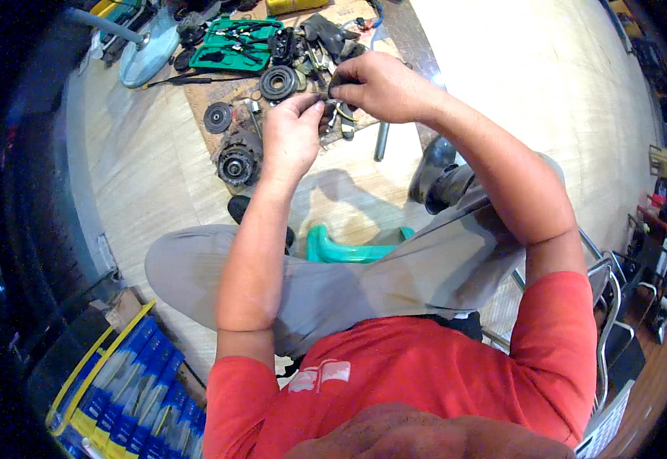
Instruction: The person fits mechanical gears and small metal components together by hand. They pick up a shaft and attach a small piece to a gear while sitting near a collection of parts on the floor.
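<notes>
Both my arms stretch forward over a sheet of cardboard (pixel 209 93) on the floor. My left hand (pixel 293 131) is closed, thumb and fingers pressed together around something small and dark that I cannot make out. Right against it, my right hand (pixel 385 86) pinches at the same spot, its fingertips partly hidden. Just under the hands lie pliers (pixel 347 126) with dark and yellow-green handles. A black ring-shaped pulley (pixel 278 83) sits beyond my left hand. Left of that hand are a flat black disc (pixel 218 117) and a round machine part with a pulley (pixel 238 161).
An open green tool case (pixel 235 44) lies at the back, beside dark gloves (pixel 332 37). A metal tube (pixel 381 141) is right of the pliers. A green plastic piece (pixel 352 252) lies between my legs. A blue round-based stand (pixel 150 50) is far left, a yellow-framed rack (pixel 130 375) near left.
</notes>
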The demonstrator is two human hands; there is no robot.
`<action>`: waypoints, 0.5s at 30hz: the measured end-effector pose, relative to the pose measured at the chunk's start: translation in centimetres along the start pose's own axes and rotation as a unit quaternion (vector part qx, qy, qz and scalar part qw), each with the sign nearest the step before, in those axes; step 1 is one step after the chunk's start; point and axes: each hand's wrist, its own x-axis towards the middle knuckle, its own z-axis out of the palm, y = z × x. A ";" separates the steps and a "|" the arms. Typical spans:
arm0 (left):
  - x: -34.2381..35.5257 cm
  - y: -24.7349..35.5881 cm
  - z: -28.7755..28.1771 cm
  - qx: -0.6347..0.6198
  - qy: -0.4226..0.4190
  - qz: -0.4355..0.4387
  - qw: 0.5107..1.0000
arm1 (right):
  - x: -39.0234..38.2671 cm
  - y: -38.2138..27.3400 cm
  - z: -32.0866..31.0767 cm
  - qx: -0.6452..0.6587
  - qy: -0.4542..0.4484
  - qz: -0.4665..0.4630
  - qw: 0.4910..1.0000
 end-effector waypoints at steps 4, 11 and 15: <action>0.6 -0.8 0.0 -0.228 0.024 -0.012 0.973 | -0.2 -0.1 1.8 0.068 -0.010 0.053 0.996; 1.2 -1.2 -1.1 -0.492 -0.028 0.036 0.869 | -0.3 -0.5 3.6 0.105 -0.033 0.042 0.993; 1.3 -1.5 -1.9 -0.483 -0.013 0.045 0.874 | -0.6 -0.7 3.6 0.093 -0.025 0.020 0.995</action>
